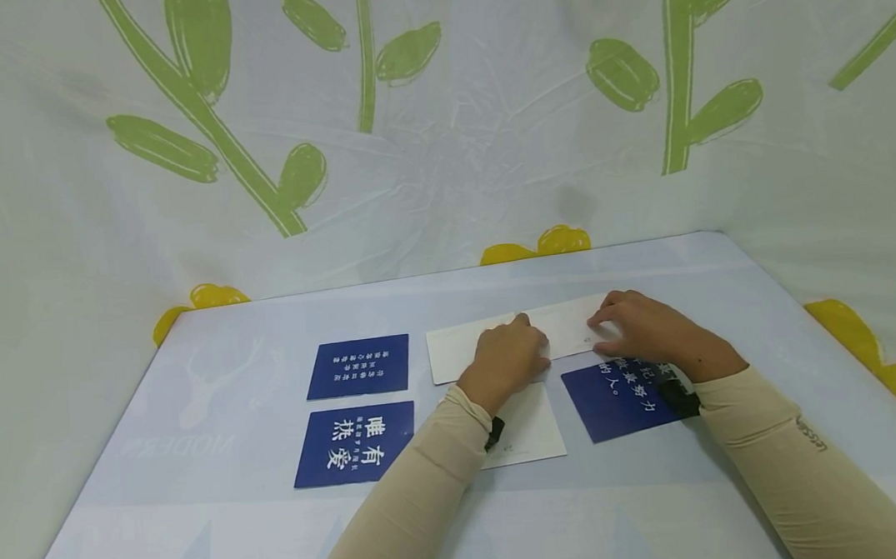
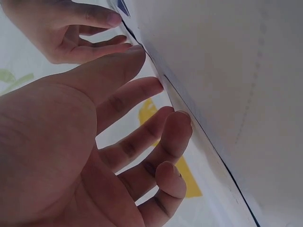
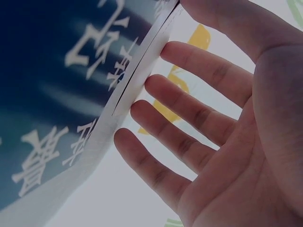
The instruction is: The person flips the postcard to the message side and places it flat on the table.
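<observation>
Two white cards lie side by side toward the back of the table, a left one (image 1: 451,353) and a right one (image 1: 563,329). My left hand (image 1: 506,356) rests with its fingertips where these two cards meet. In the left wrist view, its fingers are loosely bent along a card's edge. At the other end of the right white card is my right hand (image 1: 641,329), fingertips touching the card and fingers spread in the right wrist view. Below it lies a blue card with white characters (image 1: 599,398), partly covered by the wrist. Another white card (image 1: 537,434) sits under my left forearm.
Two more blue cards with white writing lie on the left, an upper one (image 1: 357,367) and a lower one (image 1: 331,447) partly behind my left sleeve. The pale table (image 1: 226,523) meets a white curtain (image 1: 450,163) printed with green leaves and yellow flowers.
</observation>
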Available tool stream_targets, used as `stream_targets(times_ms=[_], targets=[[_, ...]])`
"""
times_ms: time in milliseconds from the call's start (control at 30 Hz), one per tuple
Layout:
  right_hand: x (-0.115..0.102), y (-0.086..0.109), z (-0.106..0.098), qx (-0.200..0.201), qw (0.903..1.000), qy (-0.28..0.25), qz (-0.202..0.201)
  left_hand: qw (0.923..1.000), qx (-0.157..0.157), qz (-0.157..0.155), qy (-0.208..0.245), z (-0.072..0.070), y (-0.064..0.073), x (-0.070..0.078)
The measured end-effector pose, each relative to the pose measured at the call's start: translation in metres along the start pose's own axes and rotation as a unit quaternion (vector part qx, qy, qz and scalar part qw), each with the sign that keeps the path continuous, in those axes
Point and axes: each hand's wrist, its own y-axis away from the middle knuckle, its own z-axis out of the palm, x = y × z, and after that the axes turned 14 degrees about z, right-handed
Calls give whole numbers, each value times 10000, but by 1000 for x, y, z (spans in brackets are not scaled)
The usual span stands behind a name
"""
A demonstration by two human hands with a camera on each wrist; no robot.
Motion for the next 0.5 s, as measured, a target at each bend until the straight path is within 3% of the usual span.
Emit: stream_targets(times_ms=[300, 500], targets=[[-2, 0, -2, 29, 10000, 56, 17, 10000, -38, -24, -9, -4, 1, 1], [-8, 7, -7, -10, 9996, -189, -203, 10000, -83, -36, -8, -3, -1, 2]])
